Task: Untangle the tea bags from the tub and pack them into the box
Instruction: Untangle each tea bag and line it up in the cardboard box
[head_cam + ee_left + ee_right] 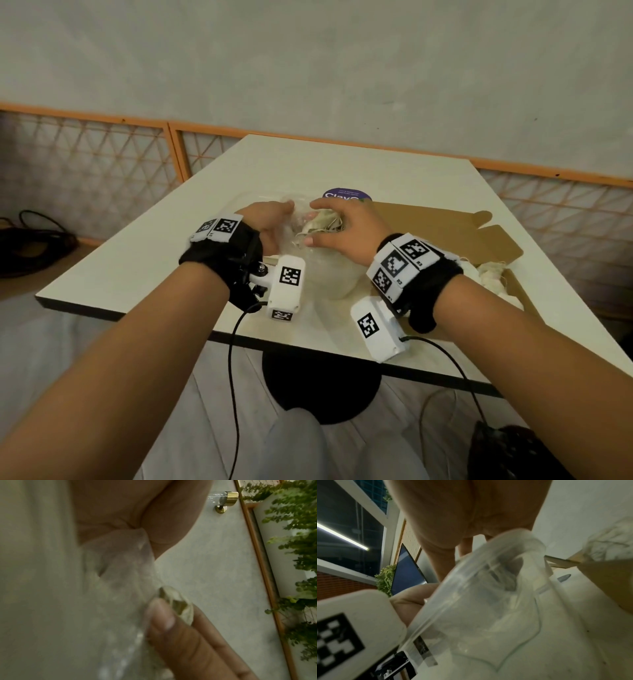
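A white rectangular table point(394, 164) carries an open brown cardboard box point(428, 219) at the right, a few pale tea bags point(493, 274) already inside it. Just left of the box stands the clear plastic tub point(329, 274). The left hand point(265, 224) curls round the tub's wall, steadying it. The right hand point(342, 228) reaches over the rim, fingers bent into the tangled clump of tea bags point(320, 224), probably pinching one, though the grip is hidden. Untangling is under way; next comes teasing one bag free of the strings. A purple round lid point(347, 194) reads "Clay", the rest covered.
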### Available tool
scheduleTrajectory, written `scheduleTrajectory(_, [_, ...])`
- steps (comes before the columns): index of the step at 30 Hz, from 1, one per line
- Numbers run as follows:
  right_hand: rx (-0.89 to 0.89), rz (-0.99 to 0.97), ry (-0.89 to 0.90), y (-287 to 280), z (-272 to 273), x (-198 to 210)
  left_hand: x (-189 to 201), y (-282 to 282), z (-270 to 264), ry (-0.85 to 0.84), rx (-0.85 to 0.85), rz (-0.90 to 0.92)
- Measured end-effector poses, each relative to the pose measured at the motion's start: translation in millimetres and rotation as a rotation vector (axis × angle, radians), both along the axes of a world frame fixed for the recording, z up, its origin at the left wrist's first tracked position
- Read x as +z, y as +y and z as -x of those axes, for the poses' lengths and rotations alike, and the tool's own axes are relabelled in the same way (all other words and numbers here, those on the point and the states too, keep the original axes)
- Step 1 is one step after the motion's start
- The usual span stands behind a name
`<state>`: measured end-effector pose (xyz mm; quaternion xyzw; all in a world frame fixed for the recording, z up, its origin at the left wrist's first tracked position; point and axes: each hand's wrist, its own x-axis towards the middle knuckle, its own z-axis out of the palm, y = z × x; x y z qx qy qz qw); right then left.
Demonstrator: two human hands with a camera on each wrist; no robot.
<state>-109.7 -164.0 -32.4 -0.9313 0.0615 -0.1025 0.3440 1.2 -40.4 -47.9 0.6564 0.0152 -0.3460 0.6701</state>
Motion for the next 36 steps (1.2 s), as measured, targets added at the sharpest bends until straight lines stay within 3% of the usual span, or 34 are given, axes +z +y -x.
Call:
scheduleTrajectory(3, [-0.027, -0.105, -0.039, -3, -5, -1, 0, 2, -4, 0.064, -0.030, 0.068])
scheduleTrajectory(6, [-0.096, -0.248, -0.094, -12, -9, 3, 7, 7, 3, 0.103, -0.164, 0.118])
scheduleTrajectory(10, [-0.185, -0.535, -0.142, -26, -15, 10, 4, 11, -1, -0.122, -0.181, -0.195])
scheduleTrajectory(13, [-0.163, -0.779, -0.101, -28, -19, 14, -1, 11, -8, -0.274, -0.118, -0.350])
scheduleTrajectory(15, [-0.136, -0.825, -0.096, -26, -20, 17, 0, 11, -8, -0.278, -0.089, -0.384])
scheduleTrajectory(18, [-0.097, -0.897, -0.102, -24, -24, 24, 1, 11, -7, -0.413, -0.052, -0.463])
scheduleTrajectory(21, [-0.073, -0.946, -0.116, -22, -28, 32, 8, 11, -2, -0.636, 0.172, -0.428])
scheduleTrajectory(23, [-0.056, -0.943, -0.118, -19, -31, 35, 15, 9, 2, -0.732, 0.336, -0.263])
scheduleTrajectory(25, [-0.032, -0.935, -0.115, -15, -36, 39, 27, 8, 9, -0.675, 0.351, -0.094])
scheduleTrajectory(30, [0.060, -0.882, -0.111, 3, -54, 56, 45, 11, 21, -0.091, 0.085, 0.291])
scheduleTrajectory(32, [0.098, -0.826, -0.073, 12, -59, 58, 42, 14, 22, 0.044, -0.034, 0.433])
scheduleTrajectory(34, [0.106, -0.643, -0.020, 18, -62, 57, 39, 17, 21, 0.118, -0.117, 0.538])
scheduleTrajectory(36, [0.094, -0.258, 0.008, 19, -62, 53, 37, 17, 19, 0.165, -0.103, 0.586])
